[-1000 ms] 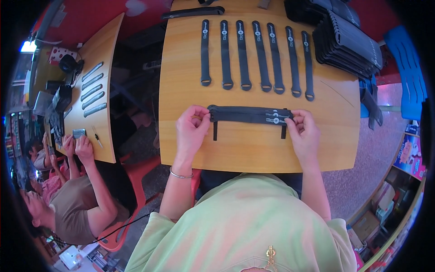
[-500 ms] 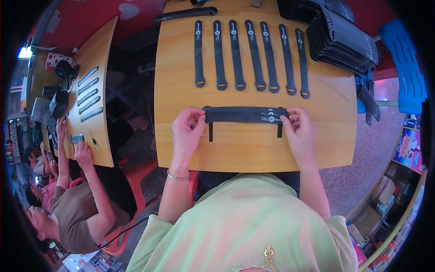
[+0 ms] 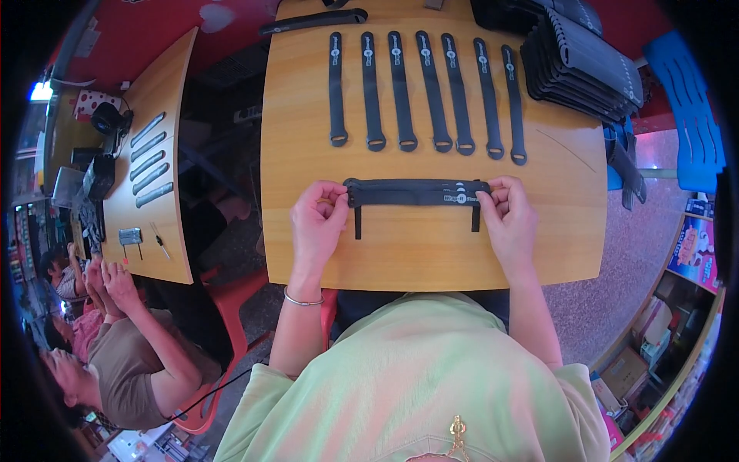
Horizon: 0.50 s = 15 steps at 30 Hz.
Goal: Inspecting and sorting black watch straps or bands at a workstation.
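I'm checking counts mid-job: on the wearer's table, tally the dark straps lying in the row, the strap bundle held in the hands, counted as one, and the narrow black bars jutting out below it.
Row straps: 7
Held strap bundle: 1
Narrow black bars: 2
Total: 10

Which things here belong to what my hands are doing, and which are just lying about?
Seems part of the work:
Layered black straps, between left hand and right hand
Two protruding black prongs
Seven laid-out straps

Seemingly just around:
Blue slatted plastic piece
Cardboard box
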Available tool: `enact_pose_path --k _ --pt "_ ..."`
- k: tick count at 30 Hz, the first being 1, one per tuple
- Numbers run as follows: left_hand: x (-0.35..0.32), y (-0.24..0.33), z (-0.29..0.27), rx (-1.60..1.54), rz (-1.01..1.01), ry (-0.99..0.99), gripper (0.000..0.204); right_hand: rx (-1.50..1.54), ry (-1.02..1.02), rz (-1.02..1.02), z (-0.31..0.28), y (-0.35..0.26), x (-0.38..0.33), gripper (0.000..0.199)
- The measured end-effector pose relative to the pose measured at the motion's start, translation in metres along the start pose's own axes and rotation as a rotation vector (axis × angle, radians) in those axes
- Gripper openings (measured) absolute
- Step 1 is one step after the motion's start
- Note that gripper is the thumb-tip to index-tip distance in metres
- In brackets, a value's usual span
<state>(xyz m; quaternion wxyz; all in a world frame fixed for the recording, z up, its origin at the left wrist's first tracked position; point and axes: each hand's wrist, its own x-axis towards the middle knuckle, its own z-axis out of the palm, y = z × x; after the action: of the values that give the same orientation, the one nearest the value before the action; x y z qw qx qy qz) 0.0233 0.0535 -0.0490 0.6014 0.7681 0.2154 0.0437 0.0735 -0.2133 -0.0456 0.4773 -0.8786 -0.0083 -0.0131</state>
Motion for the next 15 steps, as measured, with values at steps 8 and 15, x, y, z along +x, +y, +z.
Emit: enact_pose_path --k 8,15 --pt "0.0003 -0.0026 0.0006 0.039 -0.046 0.055 0.007 -0.023 -0.049 0.08 0.0 0.0001 0.0008 0.021" --pt "0.0001 -0.0036 0.0013 0.003 0.006 0.027 0.007 -0.031 0.013 0.008 0.0007 -0.0003 0.001 0.022"
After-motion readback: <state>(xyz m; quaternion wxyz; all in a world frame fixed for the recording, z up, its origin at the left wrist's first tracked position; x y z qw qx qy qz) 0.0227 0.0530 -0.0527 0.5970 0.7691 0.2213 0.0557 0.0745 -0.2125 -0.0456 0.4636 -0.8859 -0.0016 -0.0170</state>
